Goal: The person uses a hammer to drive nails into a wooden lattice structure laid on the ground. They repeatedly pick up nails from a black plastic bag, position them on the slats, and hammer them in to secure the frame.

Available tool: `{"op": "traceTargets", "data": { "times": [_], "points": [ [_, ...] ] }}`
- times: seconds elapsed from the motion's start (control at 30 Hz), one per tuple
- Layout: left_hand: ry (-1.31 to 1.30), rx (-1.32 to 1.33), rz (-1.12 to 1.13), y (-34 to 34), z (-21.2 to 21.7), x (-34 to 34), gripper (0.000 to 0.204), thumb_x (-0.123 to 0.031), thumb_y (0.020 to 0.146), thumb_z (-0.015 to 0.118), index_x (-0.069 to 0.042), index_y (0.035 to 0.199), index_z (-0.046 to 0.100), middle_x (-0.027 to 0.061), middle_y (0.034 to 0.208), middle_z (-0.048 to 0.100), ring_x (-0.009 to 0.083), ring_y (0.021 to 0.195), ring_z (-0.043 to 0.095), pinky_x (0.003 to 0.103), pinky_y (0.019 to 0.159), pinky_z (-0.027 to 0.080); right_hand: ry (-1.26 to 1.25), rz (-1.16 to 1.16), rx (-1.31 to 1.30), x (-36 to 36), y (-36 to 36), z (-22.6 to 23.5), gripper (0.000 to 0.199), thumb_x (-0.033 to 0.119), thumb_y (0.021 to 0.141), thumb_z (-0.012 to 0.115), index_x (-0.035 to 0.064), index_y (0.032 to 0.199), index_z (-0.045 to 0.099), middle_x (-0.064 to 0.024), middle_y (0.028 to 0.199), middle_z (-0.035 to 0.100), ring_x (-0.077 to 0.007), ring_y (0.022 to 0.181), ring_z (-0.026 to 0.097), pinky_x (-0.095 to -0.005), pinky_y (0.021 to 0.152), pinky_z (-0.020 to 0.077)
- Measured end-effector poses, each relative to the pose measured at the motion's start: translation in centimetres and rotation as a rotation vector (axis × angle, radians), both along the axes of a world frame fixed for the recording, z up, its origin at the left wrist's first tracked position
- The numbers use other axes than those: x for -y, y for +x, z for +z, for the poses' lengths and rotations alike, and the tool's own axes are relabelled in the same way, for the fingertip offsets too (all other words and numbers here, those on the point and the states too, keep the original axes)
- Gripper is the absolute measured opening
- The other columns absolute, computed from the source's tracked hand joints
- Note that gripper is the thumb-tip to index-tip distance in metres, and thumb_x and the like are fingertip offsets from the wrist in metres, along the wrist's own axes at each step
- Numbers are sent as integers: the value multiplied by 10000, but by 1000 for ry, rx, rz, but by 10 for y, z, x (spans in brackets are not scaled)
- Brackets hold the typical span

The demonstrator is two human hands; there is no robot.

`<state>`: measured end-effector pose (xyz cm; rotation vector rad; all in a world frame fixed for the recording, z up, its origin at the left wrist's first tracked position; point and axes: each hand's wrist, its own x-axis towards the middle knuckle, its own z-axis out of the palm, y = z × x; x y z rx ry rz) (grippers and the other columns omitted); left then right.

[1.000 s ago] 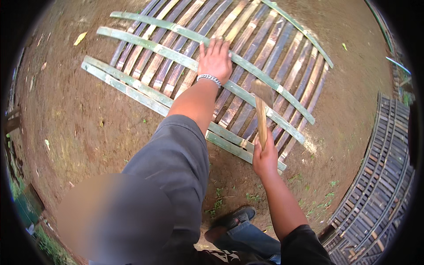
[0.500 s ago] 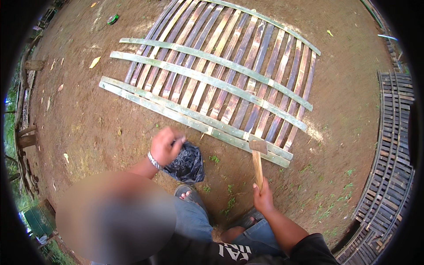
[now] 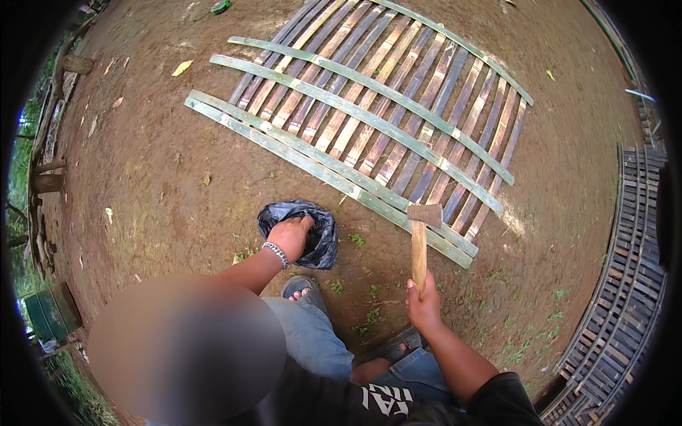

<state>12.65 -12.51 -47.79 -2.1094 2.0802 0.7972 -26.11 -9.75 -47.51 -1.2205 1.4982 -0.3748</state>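
Note:
My left hand (image 3: 290, 238), with a bracelet at its wrist, reaches into the mouth of a black plastic bag (image 3: 324, 245) on the dirt ground. The fingertips are down inside the bag, and what they touch is hidden. My right hand (image 3: 424, 307) is closed around the wooden handle of a hatchet (image 3: 419, 252), held upright with its rusty, squarish head at the top. Beyond both hands lies a panel of bamboo slats (image 3: 383, 92), crossed by several long green bamboo strips (image 3: 369, 122). In the view, the hatchet head overlaps the panel's near right corner.
My sandalled feet (image 3: 304, 290) stand just behind the bag. Another dark slatted panel (image 3: 625, 241) runs along the right side. A wooden rail fence (image 3: 48, 183) borders the left, near a green container (image 3: 53, 312). A small green object (image 3: 220, 7) lies far off.
My left hand has gone from above the bag's edge into its mouth, which now gapes wider. My right hand still holds the hatchet, now more upright. The whole view has shifted slightly.

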Motion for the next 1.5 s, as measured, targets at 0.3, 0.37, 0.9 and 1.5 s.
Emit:
{"op": "traceTargets", "data": {
  "times": [0.3, 0.37, 0.9, 1.5],
  "points": [
    [-421, -451, 168, -10, 59, 8, 181, -7, 879, 709, -24, 1025, 604, 158, 962, 686, 331, 918, 709, 385, 801, 567, 43, -85, 119, 16, 25, 38, 458, 160, 995, 654, 35, 1394, 467, -65, 831, 629, -139, 629, 598, -315, 576, 487],
    [-193, -854, 430, -27, 60, 15, 179, 30, 915, 690, -22, 1042, 576, 104, 969, 695, 212, 936, 717, 327, 824, 572, 128, -187, 302, 21, 49, 47, 431, 118, 973, 680, 38, 1342, 471, -50, 860, 626, -113, 620, 583, -283, 551, 478],
    [232, -1495, 500, -110, 43, 30, 168, -1, 971, 658, -28, 1098, 551, 47, 992, 651, 106, 913, 643, 279, 822, 541, 143, -421, 546, 59, 113, 81, 504, -85, 855, 713, 43, 1251, 429, -56, 887, 634, -117, 624, 592, -266, 508, 503],
    [448, -1380, 473, -111, 33, 32, 134, -103, 965, 708, 20, 1013, 730, 58, 935, 744, 94, 845, 681, 259, 769, 548, 116, -466, 449, 51, 108, 63, 627, -54, 849, 741, 31, 1372, 406, -41, 880, 608, -113, 618, 586, -267, 519, 502]
  ]
}}
